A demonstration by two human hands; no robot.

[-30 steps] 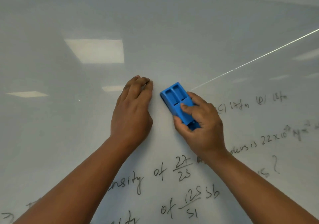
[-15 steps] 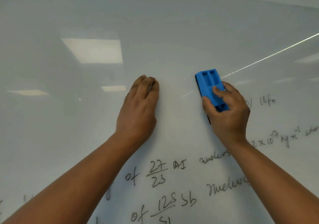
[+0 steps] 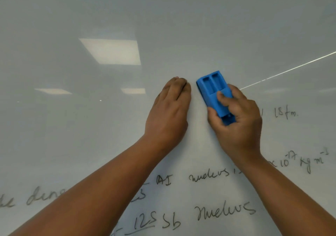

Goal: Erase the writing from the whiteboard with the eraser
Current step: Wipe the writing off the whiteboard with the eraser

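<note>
Head view shows the right hand [image 3: 238, 121] with its grip pinching a blue eraser [image 3: 214, 93]: the thumb lies along the eraser's left edge, the index finger presses down on its back, and the other fingers curl at its lower end. The eraser is tilted, its upper end leaning left, and it seems pressed flat against the whiteboard [image 3: 91, 135], though the contact face is hidden. Two rectangular recesses show in its upper back. Just beside it to the left, the left hand [image 3: 169, 115] rests on the board with its fingers pressed together, holding nothing; a narrow gap separates its fingertips from the eraser. Around both hands the board is clean. Black handwriting [image 3: 225, 210] runs below the forearms and to the right of the right hand, partly covered by the arms. Ceiling-light reflections [image 3: 111, 52] glare on the upper left of the board.
</note>
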